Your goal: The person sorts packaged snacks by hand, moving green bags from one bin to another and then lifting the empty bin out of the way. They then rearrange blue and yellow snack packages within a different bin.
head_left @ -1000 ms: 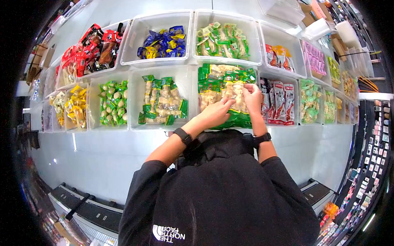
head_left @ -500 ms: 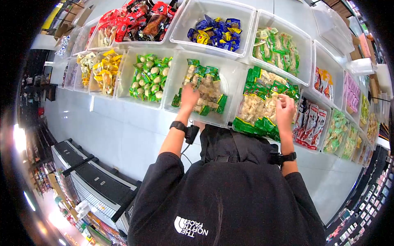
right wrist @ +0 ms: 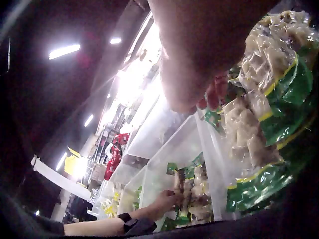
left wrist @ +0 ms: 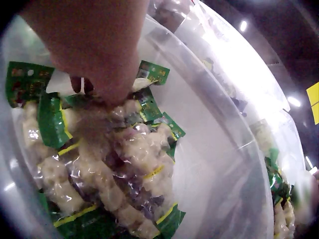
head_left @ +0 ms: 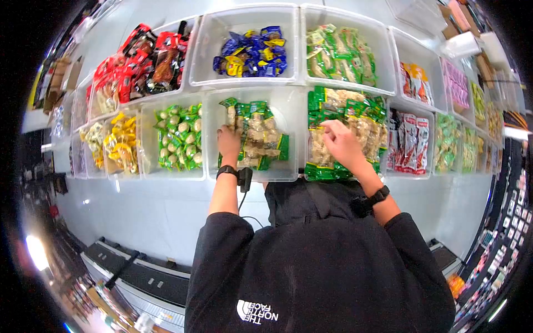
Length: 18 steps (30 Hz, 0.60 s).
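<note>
My left hand (head_left: 229,143) reaches down into a clear plastic bin (head_left: 286,115), at the left edge of vacuum packs (head_left: 260,130) with green ends and pale knobbly contents. In the left wrist view its fingers point down among these packs (left wrist: 144,149); their tips are partly hidden, and I cannot tell whether they grip one. The right hand (head_left: 345,145) is over the left side of the neighbouring bin, close above a fuller layer of similar green-ended packs (head_left: 363,127). Its fingers (right wrist: 214,94) are loosely bent beside those packs in the right wrist view, with nothing seen in them.
More bins stand in two rows: round items in green wrap (head_left: 180,136) and yellow packs (head_left: 122,144) to the left, red-and-white packs (head_left: 412,144) to the right. Behind are red packs (head_left: 144,61), blue-and-yellow packs (head_left: 252,53) and slim green packs (head_left: 340,53).
My left hand left the right bin for the left one, then shifted to its packs' left edge. The right hand moved from the right bin's right side to its left. The view swung and returned.
</note>
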Motion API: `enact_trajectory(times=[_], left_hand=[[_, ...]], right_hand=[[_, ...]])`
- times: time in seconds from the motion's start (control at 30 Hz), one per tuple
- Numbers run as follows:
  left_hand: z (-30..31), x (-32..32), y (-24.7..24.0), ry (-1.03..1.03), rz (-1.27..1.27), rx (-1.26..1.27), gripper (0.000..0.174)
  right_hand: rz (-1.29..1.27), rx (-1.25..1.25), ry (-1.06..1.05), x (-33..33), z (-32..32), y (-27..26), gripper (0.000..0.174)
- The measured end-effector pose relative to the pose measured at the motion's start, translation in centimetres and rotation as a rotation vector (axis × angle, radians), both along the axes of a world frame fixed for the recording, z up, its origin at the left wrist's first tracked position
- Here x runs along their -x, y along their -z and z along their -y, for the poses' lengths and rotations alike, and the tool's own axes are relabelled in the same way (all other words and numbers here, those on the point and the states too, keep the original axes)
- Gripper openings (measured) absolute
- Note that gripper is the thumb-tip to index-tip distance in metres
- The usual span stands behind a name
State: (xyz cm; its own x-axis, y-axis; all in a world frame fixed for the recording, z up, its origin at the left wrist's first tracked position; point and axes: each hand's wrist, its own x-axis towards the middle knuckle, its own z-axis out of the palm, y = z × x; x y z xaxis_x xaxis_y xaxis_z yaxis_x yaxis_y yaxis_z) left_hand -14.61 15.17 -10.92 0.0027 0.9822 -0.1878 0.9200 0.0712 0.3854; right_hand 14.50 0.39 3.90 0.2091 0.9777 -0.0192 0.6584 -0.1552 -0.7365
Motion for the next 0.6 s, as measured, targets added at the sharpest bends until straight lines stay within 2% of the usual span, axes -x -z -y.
enact_trajectory(times=[0.13,0.2,0.23,0.27,0.3,0.33,0.37,0.4,0.43,0.5,0.53,0.6], left_hand=[[0.0,1.5,0.8,-0.038,0.099,-0.088,0.026],[0.5,2.2,0.8,-0.057,0.410,-0.117,0.026],[1.1,2.1,0.2,-0.050,0.413,-0.116,0.026],[1.5,2.1,-0.4,-0.027,0.540,0.015,0.026],[2.1,1.9,-1.5,-0.003,0.666,0.149,0.026],[3.3,0.7,-3.8,0.005,0.672,0.151,0.026],[5.1,-1.4,-7.3,0.005,0.899,0.273,0.025],[6.4,-2.8,-9.9,0.005,1.126,0.398,0.025],[7.0,-3.3,-11.0,0.096,1.129,0.543,0.023],[8.3,-4.7,-11.1,0.167,1.141,0.630,0.025],[8.4,-5.2,-11.2,0.247,1.134,0.684,0.027],[8.1,-6.1,-11.5,0.237,1.097,0.676,0.028]], right_hand=[[-0.105,0.078,-0.008,0.3,-0.4,0.0,0.022],[-0.202,0.051,-0.013,0.6,-0.9,1.3,0.022],[-0.296,0.022,-0.033,0.9,-1.2,1.4,0.022],[-0.321,0.154,-0.013,1.1,-1.5,1.5,0.024],[-0.401,0.158,0.009,1.7,-2.0,2.2,0.027],[-0.480,0.162,0.032,2.3,-2.3,3.6,0.029],[-0.725,0.196,0.031,2.9,-3.0,4.9,0.038],[-0.915,0.293,0.109,3.6,-3.4,2.3,0.042],[-1.051,0.361,0.147,3.7,-4.0,2.1,0.042],[-1.296,0.369,0.276,3.7,-4.6,1.5,0.037],[-1.291,0.369,0.275,3.1,-4.6,1.5,0.037],[-1.170,0.183,0.290,2.1,-4.6,1.8,0.039]])
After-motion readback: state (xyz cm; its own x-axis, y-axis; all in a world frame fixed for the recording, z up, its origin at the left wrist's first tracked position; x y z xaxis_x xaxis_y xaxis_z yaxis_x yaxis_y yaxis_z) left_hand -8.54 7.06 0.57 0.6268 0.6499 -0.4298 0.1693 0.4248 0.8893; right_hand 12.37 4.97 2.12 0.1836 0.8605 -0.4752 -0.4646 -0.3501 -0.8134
